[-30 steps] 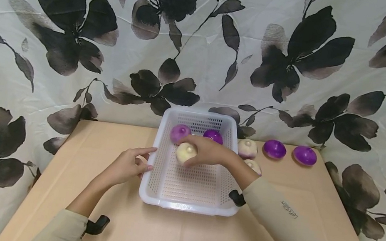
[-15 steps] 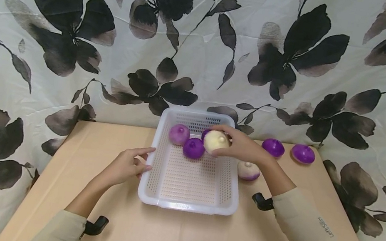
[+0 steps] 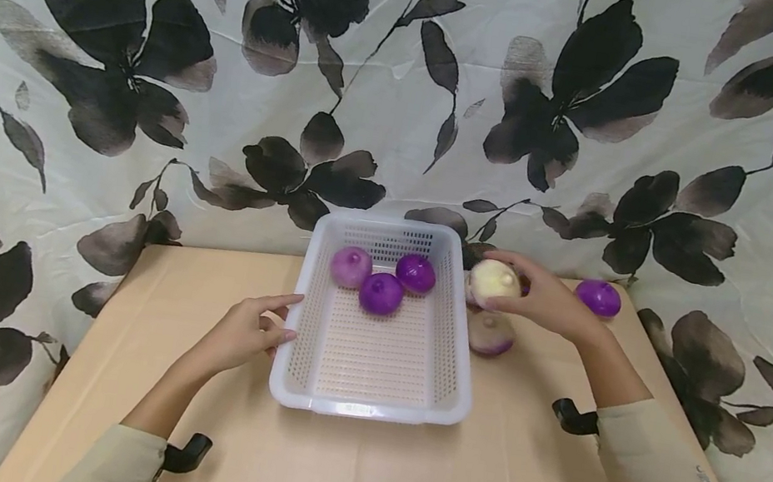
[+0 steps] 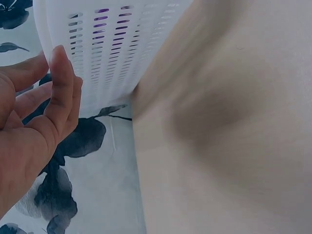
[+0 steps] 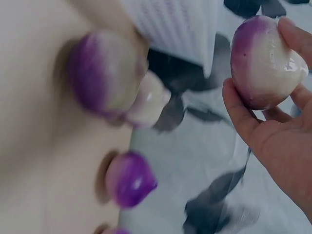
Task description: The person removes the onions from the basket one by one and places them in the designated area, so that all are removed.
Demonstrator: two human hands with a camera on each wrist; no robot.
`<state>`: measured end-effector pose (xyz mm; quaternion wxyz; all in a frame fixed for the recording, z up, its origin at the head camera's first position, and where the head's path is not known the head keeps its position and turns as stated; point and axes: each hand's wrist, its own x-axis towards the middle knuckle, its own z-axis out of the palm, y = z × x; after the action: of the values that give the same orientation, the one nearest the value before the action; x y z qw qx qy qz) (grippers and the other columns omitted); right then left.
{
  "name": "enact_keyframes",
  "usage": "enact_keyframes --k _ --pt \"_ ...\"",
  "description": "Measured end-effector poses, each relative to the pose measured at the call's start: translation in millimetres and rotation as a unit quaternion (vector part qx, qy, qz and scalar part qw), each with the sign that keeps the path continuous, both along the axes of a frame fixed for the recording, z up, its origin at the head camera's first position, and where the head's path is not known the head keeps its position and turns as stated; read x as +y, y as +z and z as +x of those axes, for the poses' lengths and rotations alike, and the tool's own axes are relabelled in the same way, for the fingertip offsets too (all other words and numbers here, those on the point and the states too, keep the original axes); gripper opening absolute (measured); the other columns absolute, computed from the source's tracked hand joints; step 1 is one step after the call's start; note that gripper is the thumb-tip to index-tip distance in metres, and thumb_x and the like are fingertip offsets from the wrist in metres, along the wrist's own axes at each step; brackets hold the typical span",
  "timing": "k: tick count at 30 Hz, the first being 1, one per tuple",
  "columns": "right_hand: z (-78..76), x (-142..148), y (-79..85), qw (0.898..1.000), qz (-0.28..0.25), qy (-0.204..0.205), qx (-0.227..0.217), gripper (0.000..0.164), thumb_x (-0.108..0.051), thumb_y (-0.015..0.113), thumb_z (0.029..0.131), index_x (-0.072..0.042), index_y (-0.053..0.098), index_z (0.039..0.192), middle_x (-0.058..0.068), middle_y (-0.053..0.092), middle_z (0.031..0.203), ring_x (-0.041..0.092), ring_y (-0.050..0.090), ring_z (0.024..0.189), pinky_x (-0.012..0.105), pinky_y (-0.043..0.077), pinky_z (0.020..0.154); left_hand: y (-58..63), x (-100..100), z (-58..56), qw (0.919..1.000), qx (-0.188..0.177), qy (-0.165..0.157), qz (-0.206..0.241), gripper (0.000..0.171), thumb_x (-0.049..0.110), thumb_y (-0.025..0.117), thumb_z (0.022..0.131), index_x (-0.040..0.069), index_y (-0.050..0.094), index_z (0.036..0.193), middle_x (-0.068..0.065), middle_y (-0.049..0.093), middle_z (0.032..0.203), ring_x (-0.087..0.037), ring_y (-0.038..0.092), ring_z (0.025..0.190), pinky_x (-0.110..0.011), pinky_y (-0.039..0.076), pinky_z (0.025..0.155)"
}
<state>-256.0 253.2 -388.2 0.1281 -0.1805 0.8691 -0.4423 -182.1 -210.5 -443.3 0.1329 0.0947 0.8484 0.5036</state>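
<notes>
My right hand [image 3: 537, 294] holds a white-and-purple turnip [image 3: 494, 283] just right of the basket. In the right wrist view, fingers and thumb close round this turnip [image 5: 265, 63]. Another turnip [image 3: 489, 333] lies on the table beside the basket. A third turnip [image 5: 148, 100] lies by it in the right wrist view, mostly hidden behind the held one in the head view. At the left rim of the white basket [image 3: 367, 408], my left hand [image 3: 243, 334] holds the edge with thumb and index finger. Purple onions [image 3: 381, 294] sit inside, three in all.
One purple onion [image 3: 598, 297] lies at the table's far right corner, and another onion [image 5: 129, 180] is largely covered by my right hand in the head view. The tan table [image 3: 349, 479] ends at a floral cloth [image 3: 452, 116] behind the basket.
My right hand has carried the turnip out of the basket, over its right rim. Three onions now show inside. The left hand keeps its place at the left rim.
</notes>
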Motion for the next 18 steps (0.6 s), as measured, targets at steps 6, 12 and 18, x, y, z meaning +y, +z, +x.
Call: enact_keyframes --k 6,12,18 --pt "4.7 41 -10.1 0.999 0.037 -0.031 0.015 0.077 -0.026 0.082 0.090 -0.010 0.044 0.155 0.016 0.046 0.155 0.030 0.051 0.130 0.034 0.046 0.104 0.8 -1 0.7 1.0000 -0.001 0.001 0.005 0.062 -0.001 0.072 0.092 -0.001 0.049 0.151 -0.026 0.059 0.121 -0.019 0.066 0.068 -0.045 0.063 0.064" --pt "11.1 75 -27.1 0.995 0.076 -0.057 0.004 0.078 -0.030 0.079 0.092 -0.004 0.040 0.155 0.023 0.040 0.155 0.040 0.050 0.128 0.045 0.048 0.098 0.3 -1 0.4 1.0000 -0.006 0.002 0.005 0.062 -0.002 0.071 0.092 0.000 0.050 0.151 -0.026 0.058 0.121 -0.017 0.066 0.067 -0.041 0.063 0.062" --pt "12.5 96 -51.4 0.994 0.086 -0.068 -0.018 0.075 -0.027 0.078 0.093 0.001 0.041 0.152 0.027 0.043 0.147 0.038 0.051 0.119 0.032 0.048 0.089 0.4 -1 -0.4 1.0000 -0.004 0.003 0.004 0.063 -0.002 0.071 0.092 -0.001 0.049 0.151 -0.025 0.060 0.120 -0.017 0.065 0.067 -0.047 0.063 0.064"
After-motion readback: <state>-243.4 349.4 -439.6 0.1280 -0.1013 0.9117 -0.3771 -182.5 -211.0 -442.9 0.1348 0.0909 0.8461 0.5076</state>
